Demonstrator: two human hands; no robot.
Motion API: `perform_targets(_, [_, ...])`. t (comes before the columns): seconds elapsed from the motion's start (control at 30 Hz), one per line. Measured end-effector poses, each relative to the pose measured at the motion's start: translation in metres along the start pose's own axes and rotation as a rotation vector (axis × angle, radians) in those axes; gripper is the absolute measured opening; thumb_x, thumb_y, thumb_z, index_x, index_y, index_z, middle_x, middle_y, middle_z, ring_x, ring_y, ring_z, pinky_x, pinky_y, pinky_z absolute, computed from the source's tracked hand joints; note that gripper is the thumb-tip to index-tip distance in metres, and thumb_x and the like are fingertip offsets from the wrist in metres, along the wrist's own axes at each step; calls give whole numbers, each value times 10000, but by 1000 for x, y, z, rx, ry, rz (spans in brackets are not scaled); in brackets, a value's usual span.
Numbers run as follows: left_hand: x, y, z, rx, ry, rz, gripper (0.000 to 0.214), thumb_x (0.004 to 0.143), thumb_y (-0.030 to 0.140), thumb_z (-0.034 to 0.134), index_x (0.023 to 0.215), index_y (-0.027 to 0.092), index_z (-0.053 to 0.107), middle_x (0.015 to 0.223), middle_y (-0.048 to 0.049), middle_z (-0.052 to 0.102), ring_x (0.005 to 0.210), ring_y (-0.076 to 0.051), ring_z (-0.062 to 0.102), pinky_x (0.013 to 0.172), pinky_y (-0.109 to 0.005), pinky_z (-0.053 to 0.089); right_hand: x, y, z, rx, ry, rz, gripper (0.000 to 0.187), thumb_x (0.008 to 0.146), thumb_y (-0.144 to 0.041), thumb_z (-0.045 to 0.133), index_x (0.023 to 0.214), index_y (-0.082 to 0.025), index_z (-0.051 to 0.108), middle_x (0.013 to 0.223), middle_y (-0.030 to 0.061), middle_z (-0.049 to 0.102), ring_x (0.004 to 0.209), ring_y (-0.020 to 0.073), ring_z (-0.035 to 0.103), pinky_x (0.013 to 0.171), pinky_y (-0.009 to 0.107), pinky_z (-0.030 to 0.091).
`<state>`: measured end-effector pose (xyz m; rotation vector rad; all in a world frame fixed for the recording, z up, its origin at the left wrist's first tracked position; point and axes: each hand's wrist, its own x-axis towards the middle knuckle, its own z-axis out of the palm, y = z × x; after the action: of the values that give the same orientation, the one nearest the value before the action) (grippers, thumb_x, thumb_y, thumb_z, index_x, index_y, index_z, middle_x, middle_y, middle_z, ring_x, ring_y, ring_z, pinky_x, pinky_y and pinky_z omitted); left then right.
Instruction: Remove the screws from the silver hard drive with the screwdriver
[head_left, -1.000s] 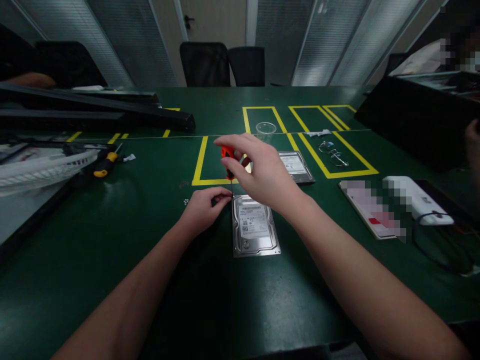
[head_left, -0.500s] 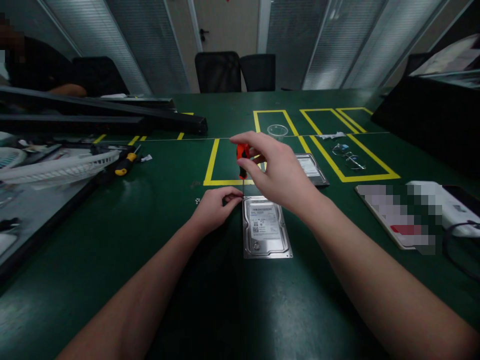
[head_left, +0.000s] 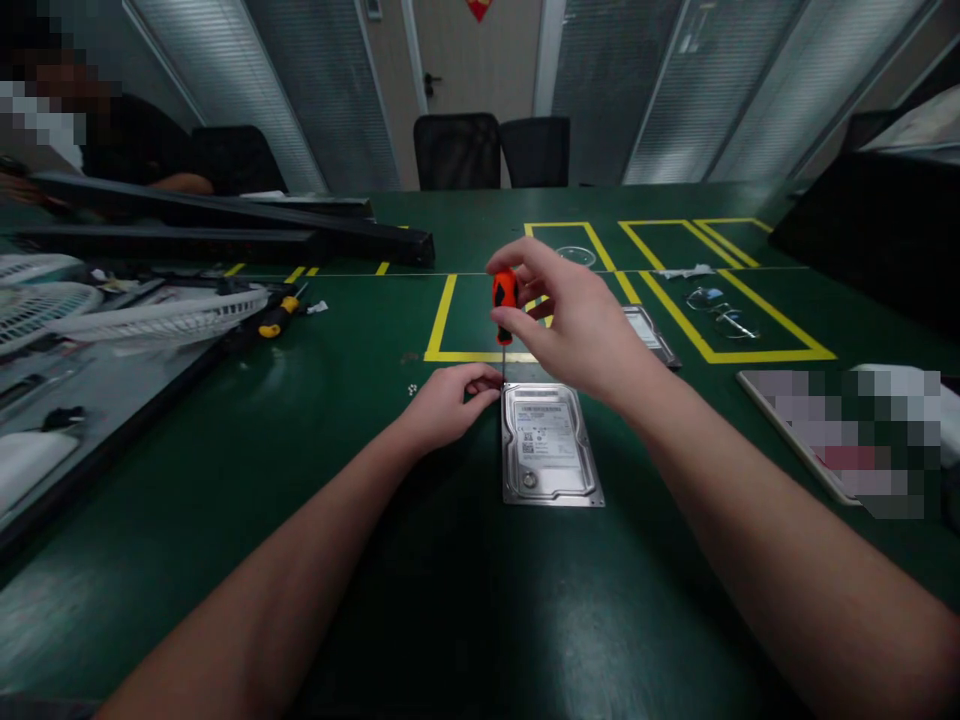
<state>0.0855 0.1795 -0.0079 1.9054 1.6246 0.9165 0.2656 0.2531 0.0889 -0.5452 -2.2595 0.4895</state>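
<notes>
A silver hard drive with a white label lies flat on the green table. My right hand grips the orange-and-black handle of a screwdriver between thumb and fingers. The screwdriver is upright, its thin shaft meeting the drive's far left corner. At that same corner, my left hand has its thumb and fingers pinched together around the screwdriver tip. What they pinch, if anything, is too small to make out. Several tiny screws lie just left of this hand.
Behind my right hand lies a second hard drive, partly covered. Glasses and a phone are on the right. To the left are a yellow-black screwdriver, a tray with white plastic parts, and black bars. A person sits beyond.
The head view has swung slightly left and up, so everything sits further right. Both hands keep their places at the drive's corner, with the screwdriver still upright in my right hand.
</notes>
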Motion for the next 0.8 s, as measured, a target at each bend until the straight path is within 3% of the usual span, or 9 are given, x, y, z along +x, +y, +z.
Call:
perform_targets(0.5, [-2, 5, -3, 14, -80, 18, 211, 929, 199, 673, 1124, 198, 755, 1074, -44, 775, 938, -187, 671, 882, -351, 523, 0, -15, -28, -112, -139, 54, 301, 929, -190, 674, 1215, -283, 661, 1153, 61, 737, 987, 278, 721, 845, 446, 601])
perform_targets(0.8, [-4, 4, -3, -47, -82, 43, 210, 929, 192, 669, 1129, 194, 732, 1083, -47, 767, 967, -183, 681, 898, -356, 532, 0, -21, -26, -127, -99, 38, 197, 926, -248, 720, 1122, -273, 705, 1140, 47, 746, 954, 262, 728, 850, 436, 594])
